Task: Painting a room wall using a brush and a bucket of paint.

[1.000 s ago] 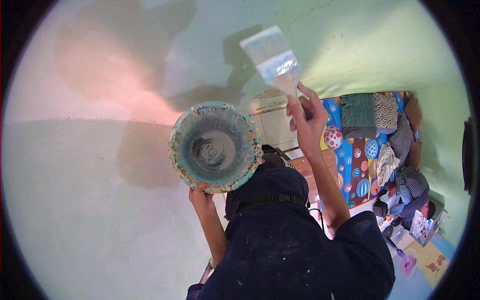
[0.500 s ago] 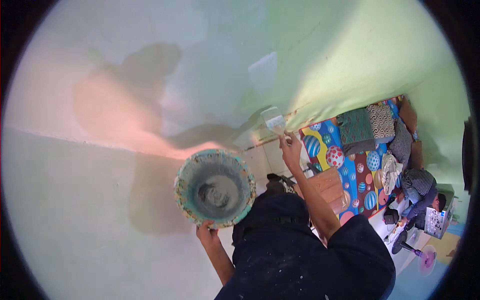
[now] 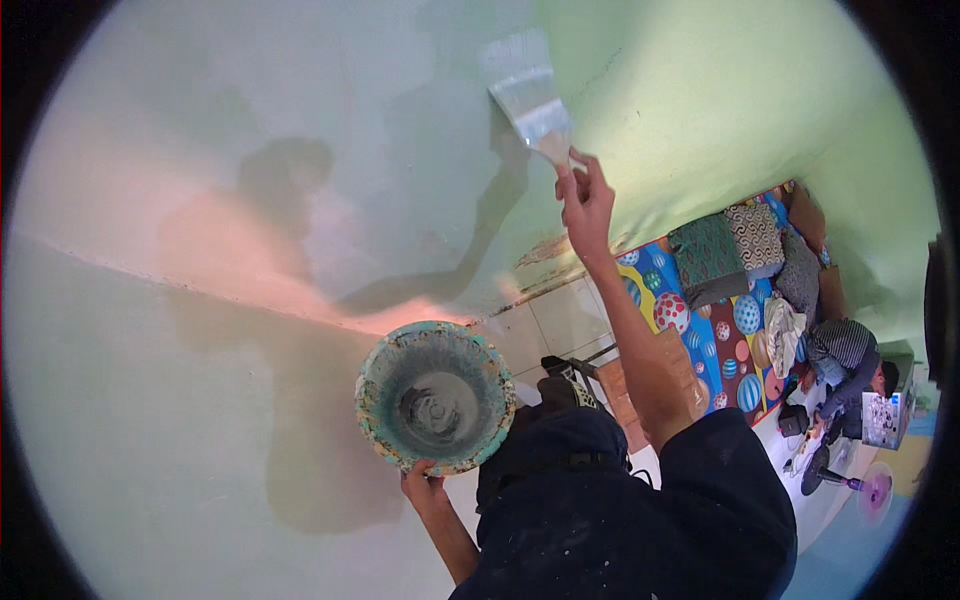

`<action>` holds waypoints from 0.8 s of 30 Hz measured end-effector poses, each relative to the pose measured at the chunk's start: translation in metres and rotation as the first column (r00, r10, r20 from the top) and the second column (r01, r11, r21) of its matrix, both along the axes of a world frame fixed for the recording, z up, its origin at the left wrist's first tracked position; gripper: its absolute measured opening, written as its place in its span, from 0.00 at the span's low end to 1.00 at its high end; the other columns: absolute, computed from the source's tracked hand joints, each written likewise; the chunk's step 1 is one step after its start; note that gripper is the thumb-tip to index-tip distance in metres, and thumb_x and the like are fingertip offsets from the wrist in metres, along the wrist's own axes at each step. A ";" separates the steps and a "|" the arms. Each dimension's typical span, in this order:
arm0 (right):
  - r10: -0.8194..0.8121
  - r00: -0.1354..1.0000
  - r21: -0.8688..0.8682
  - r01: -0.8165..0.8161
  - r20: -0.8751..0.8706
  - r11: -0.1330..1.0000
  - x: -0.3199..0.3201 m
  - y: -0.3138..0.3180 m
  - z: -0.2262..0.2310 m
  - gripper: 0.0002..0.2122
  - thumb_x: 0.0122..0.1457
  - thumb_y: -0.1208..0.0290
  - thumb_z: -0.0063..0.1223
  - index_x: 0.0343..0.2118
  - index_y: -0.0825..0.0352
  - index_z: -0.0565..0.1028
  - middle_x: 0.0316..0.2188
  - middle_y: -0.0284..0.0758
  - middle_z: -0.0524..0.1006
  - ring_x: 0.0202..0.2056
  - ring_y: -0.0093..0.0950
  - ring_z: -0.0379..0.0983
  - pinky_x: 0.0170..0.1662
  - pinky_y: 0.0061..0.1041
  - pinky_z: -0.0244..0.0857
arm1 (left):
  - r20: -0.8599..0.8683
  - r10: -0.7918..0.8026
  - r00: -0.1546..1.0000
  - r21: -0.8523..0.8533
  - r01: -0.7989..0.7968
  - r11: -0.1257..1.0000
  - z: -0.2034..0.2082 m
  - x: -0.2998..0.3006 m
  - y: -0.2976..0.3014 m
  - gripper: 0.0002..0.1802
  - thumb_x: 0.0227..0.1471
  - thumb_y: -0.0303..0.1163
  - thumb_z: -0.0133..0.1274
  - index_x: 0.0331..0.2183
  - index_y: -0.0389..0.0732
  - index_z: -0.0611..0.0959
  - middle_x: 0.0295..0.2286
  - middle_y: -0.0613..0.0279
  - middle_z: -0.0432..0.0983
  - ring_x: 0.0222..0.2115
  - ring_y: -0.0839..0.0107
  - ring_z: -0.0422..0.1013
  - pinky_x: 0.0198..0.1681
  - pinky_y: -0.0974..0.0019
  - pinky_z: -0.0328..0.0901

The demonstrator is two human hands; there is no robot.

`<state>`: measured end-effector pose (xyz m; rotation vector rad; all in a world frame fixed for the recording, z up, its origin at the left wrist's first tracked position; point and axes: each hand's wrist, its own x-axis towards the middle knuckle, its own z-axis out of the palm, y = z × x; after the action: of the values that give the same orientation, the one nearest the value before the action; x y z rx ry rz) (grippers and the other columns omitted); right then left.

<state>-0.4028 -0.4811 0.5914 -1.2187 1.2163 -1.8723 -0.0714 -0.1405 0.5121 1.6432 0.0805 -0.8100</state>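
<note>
My right hand [image 3: 588, 205] is closed round the handle of a wide flat paintbrush [image 3: 530, 105]. Its pale bristles lie against the upper wall [image 3: 400, 170], with a whitish wet patch under them. Below and to the left, my left hand [image 3: 428, 487] grips the near rim of a round, paint-crusted bucket [image 3: 371, 400]. Greyish-white paint [image 3: 440, 410] covers the bucket's bottom. My left fingers are partly hidden behind the rim. The bucket stays close to my dark, paint-specked clothes.
A brown wooden surface with dark legs [image 3: 625, 395] stands beside my right forearm. On the right, a colourful ball-patterned mat [image 3: 728, 350] bears folded cloths [image 3: 708, 255]. Another person [image 3: 842, 350] bends down at the far right, near a standing fan [image 3: 874, 490].
My right hand has lifted the paintbrush up the wall, from near the wall's bottom edge to a higher spot. The bucket in my left hand has shifted slightly down and right in view.
</note>
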 end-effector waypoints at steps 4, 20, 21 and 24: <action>-0.055 0.993 0.145 0.069 -0.101 0.987 0.015 0.010 -0.125 0.15 0.62 0.65 0.49 0.45 0.72 0.70 0.14 0.27 0.66 0.17 0.14 0.58 0.19 0.18 0.51 | -0.017 -0.028 0.999 0.018 0.028 0.999 0.003 0.006 -0.002 0.26 0.27 0.15 0.52 0.37 0.36 0.73 0.32 0.58 0.71 0.30 0.60 0.73 0.26 0.59 0.71; -0.031 0.999 -0.194 0.038 0.039 0.980 -0.004 -0.011 0.093 0.15 0.56 0.72 0.56 0.46 0.72 0.71 0.12 0.29 0.64 0.17 0.14 0.55 0.19 0.17 0.48 | -0.129 0.119 0.984 -0.010 -0.121 0.993 0.003 -0.011 -0.007 0.22 0.32 0.16 0.50 0.37 0.32 0.71 0.35 0.52 0.69 0.34 0.55 0.71 0.38 0.51 0.71; -0.024 0.998 -0.194 0.034 0.055 0.980 -0.001 -0.020 0.100 0.15 0.56 0.72 0.56 0.46 0.72 0.71 0.12 0.29 0.64 0.17 0.14 0.55 0.19 0.17 0.48 | -0.118 0.162 0.980 0.057 -0.156 0.986 -0.008 0.002 0.002 0.24 0.31 0.16 0.50 0.38 0.32 0.70 0.35 0.52 0.69 0.36 0.54 0.70 0.40 0.49 0.70; -0.005 0.999 -0.161 -0.003 -0.046 0.987 -0.001 -0.044 0.098 0.15 0.57 0.72 0.56 0.46 0.71 0.71 0.15 0.32 0.69 0.18 0.14 0.61 0.20 0.16 0.55 | -0.138 0.224 0.965 0.058 -0.218 0.974 -0.014 0.004 -0.003 0.25 0.30 0.15 0.50 0.39 0.31 0.69 0.35 0.51 0.69 0.38 0.52 0.69 0.43 0.46 0.69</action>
<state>-0.4036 -0.5251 0.6892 -1.3531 1.1069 -1.9849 -0.0673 -0.1435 0.4977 1.5802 0.3792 -0.7578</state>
